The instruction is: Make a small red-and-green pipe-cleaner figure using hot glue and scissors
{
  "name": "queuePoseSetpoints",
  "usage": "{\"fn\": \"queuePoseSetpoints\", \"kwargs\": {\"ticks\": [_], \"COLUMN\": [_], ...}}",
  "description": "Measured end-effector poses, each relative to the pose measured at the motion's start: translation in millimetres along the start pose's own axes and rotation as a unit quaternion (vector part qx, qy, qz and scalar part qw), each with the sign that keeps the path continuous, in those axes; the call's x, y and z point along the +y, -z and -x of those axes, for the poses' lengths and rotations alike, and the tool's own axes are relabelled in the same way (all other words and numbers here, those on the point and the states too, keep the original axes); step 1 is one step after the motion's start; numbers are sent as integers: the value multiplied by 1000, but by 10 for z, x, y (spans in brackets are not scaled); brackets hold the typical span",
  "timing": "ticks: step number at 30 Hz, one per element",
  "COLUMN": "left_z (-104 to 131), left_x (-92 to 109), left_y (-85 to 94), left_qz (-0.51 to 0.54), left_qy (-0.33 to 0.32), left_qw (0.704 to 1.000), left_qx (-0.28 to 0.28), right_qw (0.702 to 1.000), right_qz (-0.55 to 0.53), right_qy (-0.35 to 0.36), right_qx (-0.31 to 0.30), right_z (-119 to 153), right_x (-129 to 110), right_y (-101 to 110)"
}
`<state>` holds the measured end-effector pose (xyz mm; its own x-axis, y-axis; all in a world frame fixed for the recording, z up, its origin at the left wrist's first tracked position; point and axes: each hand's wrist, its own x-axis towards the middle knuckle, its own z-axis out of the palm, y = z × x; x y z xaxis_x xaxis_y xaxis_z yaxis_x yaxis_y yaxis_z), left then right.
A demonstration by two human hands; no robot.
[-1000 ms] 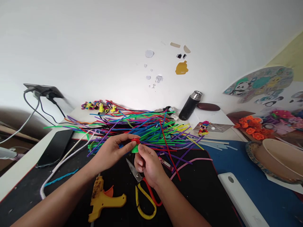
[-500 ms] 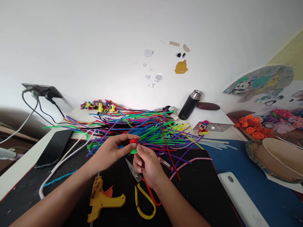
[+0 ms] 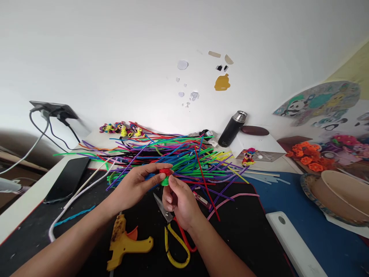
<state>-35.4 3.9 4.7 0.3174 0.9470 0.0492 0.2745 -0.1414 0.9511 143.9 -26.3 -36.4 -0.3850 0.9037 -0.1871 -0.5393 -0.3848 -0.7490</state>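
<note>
We had the stem pile (image 3: pixel 178 156) beyond the grip; yellow glue gun (image 3: pixel 123 243) lay nearer us, leftward; scissors (image 3: pixel 168 216) sat nearer us too, partly under the right hand (image 3: pixel 181 198); it and the left hand (image 3: pixel 138 184) pinched the red-and-green piece (image 3: pixel 165 181) between fingertips, red above green, neither hand closer; long axis we couldn't tell.

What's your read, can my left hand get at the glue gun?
Likely yes: the glue gun has its handle uncovered on the mat, though the left hand is busy pinching the red and green piece.
</note>
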Motion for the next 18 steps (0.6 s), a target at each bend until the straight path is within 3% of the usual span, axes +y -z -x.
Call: {"fn": "queuePoseSetpoints", "kwargs": {"ticks": [13,18], "left_z": [-6,-26], "left_x": [-17,-5], "left_y": [-7,-3], "left_qz": [2,-47], "left_qy": [-23,-44], "left_qw": [999,998], "left_qx": [-22,24], "right_qw": [1000,999], "right_qz": [-1,10], "right_qy": [10,19], "right_qx": [13,40], "right_z": [-3,-12], "right_x": [-22,-11], "right_y": [20,16]}}
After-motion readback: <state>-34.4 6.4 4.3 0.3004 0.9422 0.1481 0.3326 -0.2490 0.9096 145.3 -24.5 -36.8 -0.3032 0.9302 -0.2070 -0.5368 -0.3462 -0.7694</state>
